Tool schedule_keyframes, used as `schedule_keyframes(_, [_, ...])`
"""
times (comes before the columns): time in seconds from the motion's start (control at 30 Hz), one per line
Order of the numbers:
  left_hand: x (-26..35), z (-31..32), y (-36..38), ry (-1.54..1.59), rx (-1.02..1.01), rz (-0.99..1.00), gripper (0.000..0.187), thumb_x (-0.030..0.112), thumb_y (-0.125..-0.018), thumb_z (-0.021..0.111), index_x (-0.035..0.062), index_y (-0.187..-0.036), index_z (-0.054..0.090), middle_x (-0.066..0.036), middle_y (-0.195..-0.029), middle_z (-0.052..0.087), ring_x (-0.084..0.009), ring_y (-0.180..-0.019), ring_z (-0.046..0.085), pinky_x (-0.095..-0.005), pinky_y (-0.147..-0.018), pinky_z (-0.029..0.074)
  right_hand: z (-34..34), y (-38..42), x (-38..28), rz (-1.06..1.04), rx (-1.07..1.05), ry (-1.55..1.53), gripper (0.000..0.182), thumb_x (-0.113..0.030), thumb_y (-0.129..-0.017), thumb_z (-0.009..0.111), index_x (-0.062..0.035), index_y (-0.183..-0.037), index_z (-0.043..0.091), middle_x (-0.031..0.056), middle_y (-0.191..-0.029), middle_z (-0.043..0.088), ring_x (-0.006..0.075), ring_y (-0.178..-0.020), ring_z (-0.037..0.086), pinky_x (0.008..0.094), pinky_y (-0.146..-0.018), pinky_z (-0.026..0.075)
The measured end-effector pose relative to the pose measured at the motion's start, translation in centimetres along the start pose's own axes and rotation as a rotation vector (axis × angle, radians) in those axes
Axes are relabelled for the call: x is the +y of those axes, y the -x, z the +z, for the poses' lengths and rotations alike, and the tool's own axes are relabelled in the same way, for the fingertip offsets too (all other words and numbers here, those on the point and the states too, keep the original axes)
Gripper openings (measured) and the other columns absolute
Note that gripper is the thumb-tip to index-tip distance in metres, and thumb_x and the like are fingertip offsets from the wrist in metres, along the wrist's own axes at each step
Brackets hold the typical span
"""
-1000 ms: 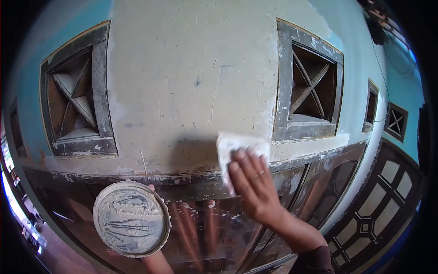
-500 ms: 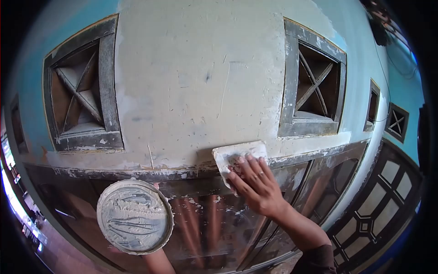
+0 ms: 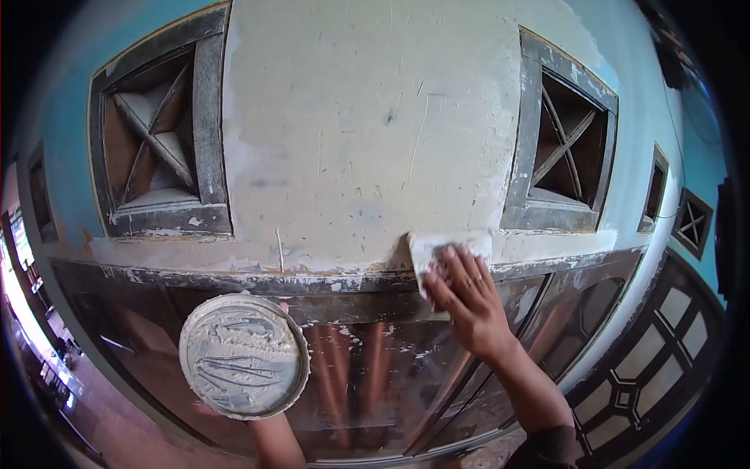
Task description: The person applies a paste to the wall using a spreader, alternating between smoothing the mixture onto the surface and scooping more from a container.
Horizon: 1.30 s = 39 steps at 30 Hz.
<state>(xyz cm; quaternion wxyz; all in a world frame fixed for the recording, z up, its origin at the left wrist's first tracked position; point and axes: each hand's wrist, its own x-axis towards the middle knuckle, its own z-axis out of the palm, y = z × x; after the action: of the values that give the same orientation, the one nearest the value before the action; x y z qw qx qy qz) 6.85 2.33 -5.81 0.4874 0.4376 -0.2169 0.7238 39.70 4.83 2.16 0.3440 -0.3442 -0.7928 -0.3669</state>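
My right hand [image 3: 471, 301] is closed on a flat, putty-smeared spreader [image 3: 433, 246], its fingers pressed against the blade. The spreader lies against the wall [image 3: 367, 156], its lower part over the dark wooden beam [image 3: 336, 283]. My left hand [image 3: 206, 409] holds up a round, shallow lid [image 3: 304, 367] from beneath. Most of that hand is hidden behind the lid; only bits of fingers show at its edge. Grey-white putty [image 3: 250, 338] covers the lid's inside in thick, streaked ridges.
Dark-framed vents with crossed bars, one on the left [image 3: 211, 117] and one on the right [image 3: 525, 141], flank the patched wall. Glossy dark wooden panels [image 3: 367, 383] stand below the beam. At far right is a lattice door [image 3: 648, 356]; tiled floor [image 3: 117, 414] shows lower left.
My right hand has slid the spreader a little to the right along the wall's lower edge. The whole view has shifted, and the lid stays in my left hand.
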Motion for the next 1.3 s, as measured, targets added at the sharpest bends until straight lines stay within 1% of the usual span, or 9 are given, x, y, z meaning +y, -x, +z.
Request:
schedule_keyframes(0.13, [-0.1,0.1,0.3,-0.007,-0.019,-0.016,0.129,0.083,-0.067,0.072,0.0111,-0.161,0.020,-0.022,-0.166,0.015,-0.0571,-0.147,0.016,-0.0746,-0.115,0.025,-1.8,-2.2,0.0,-0.108,0.210,0.055,0.046,-0.017,-0.097,0.063,-0.0190,-0.143,0.059,0.0164,-0.154,0.048,0.0383,-0.144,0.043,0.0569,-0.118,0.031])
schedule_keyframes(0.33, [-1.5,0.8,1.0,0.004,-0.025,-0.065,0.130,0.082,-0.066,0.073,0.0106,-0.161,0.019,-0.024,-0.166,0.015,-0.0572,-0.147,0.017,-0.0747,-0.114,0.027,-2.0,-8.9,3.3,-0.006,0.193,0.107,0.066,0.008,-0.086,0.055,-0.0163,-0.147,0.054,0.0177,-0.158,0.042,0.0391,-0.148,0.037,0.0548,-0.120,0.030])
schedule_keyframes(0.6, [-6.6,5.5,3.4,0.147,0.043,-0.386,0.138,0.077,-0.058,0.082,0.0149,-0.162,0.017,-0.020,-0.166,0.019,-0.0493,-0.147,0.028,-0.0650,-0.120,0.025,-3.1,0.9,-1.0,-0.028,-0.006,-0.146,0.058,-0.003,-0.088,0.060,-0.0150,-0.145,0.056,0.0190,-0.153,0.048,0.0404,-0.142,0.046,0.0556,-0.117,0.034])
schedule_keyframes(0.7, [-9.8,6.4,5.5,0.073,0.229,-0.206,0.138,0.074,-0.058,0.085,0.0146,-0.162,0.017,-0.022,-0.165,0.021,-0.0448,-0.147,0.030,-0.0614,-0.121,0.027,-5.8,4.3,-1.8,0.007,0.118,-0.277,0.051,-0.002,-0.090,0.063,-0.0090,-0.139,0.059,0.0216,-0.146,0.055,0.0403,-0.138,0.051,0.0518,-0.114,0.038])
schedule_keyframes(0.77, [-10.9,6.4,6.3,0.036,0.174,-0.191,0.126,0.074,-0.068,0.079,0.0134,-0.161,0.020,-0.027,-0.162,0.024,-0.0436,-0.149,0.028,-0.0602,-0.121,0.027,-8.1,7.0,-2.7,0.443,0.122,-0.816,0.038,-0.004,-0.095,0.063,-0.0006,-0.133,0.059,0.0188,-0.127,0.068,0.0308,-0.121,0.065,0.0411,-0.104,0.048])
schedule_keyframes(0.8, [-11.3,6.5,6.9,0.032,0.173,-0.199,0.125,0.074,-0.069,0.078,0.0132,-0.161,0.020,-0.027,-0.162,0.024,-0.0436,-0.149,0.028,-0.0603,-0.121,0.027,-8.1,8.7,-3.2,0.714,0.169,-1.089,0.031,-0.006,-0.100,0.059,0.0050,-0.128,0.059,0.0099,-0.109,0.072,0.0148,-0.100,0.067,0.0274,-0.089,0.051])
schedule_keyframes(0.87, [-12.2,7.0,8.0,0.037,0.191,-0.214,0.122,0.074,-0.071,0.076,0.0129,-0.161,0.021,-0.028,-0.162,0.025,-0.0437,-0.148,0.028,-0.0605,-0.121,0.027,-10.1,7.9,-3.3,0.957,0.149,-1.426,0.030,-0.004,-0.100,0.058,0.0070,-0.128,0.059,0.0035,-0.102,0.068,0.0066,-0.089,0.060,0.0225,-0.079,0.049])
schedule_keyframes(1.07, [-14.1,8.3,10.7,0.043,0.248,-0.231,0.114,0.073,-0.076,0.071,0.0120,-0.160,0.023,-0.029,-0.160,0.027,-0.0438,-0.148,0.029,-0.0610,-0.120,0.028,-10.2,11.1,-0.1,1.261,-0.404,-1.598,0.028,-0.006,-0.098,0.061,0.0060,-0.123,0.062,0.0062,-0.102,0.071,0.0092,-0.091,0.065,0.0269,-0.079,0.053])
schedule_keyframes(1.3, [-15.9,9.2,12.3,0.062,0.300,-0.251,0.106,0.072,-0.083,0.065,0.0110,-0.159,0.025,-0.032,-0.158,0.029,-0.0440,-0.147,0.030,-0.0615,-0.119,0.029,-10.4,12.1,0.9,1.230,-0.478,-1.511,0.026,-0.007,-0.099,0.060,0.0067,-0.121,0.063,0.0060,-0.102,0.072,0.0081,-0.089,0.064,0.0265,-0.080,0.053])
